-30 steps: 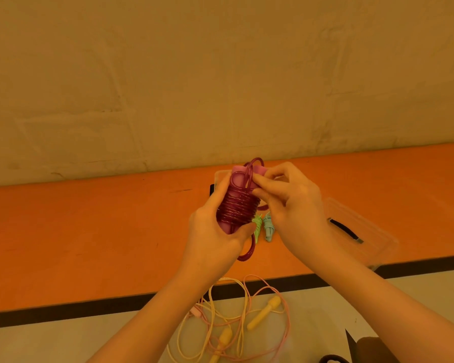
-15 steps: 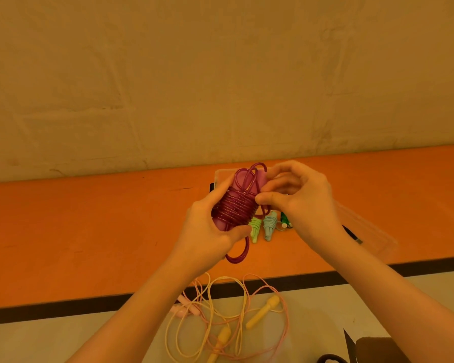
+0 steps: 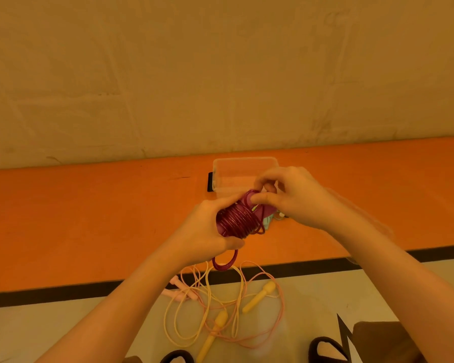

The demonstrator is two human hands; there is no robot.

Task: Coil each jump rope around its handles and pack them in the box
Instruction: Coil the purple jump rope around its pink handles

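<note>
Orange bench [image 3: 89,226] runs across under a plain wall, w/ the clear box [image 3: 244,171] sitting open at its middle, straight beyond your hands. Loose yellow rope [image 3: 215,326] and pink rope [image 3: 270,334] lie tangled on the floor below, not yet coiled. Your left hand [image 3: 205,231] wraps round the maroon rope bundle [image 3: 240,218], held in the air, long axis tilting up-right toward the box. Your right hand [image 3: 291,197] pinches the rope's end loop at the bundle's top. Box is just behind, nearer the right hand; tuck first, I'd judge, then go fwd.

Orange floor strip [image 3: 89,218], beige wall [image 3: 220,74], black sandals [image 3: 325,348].
</note>
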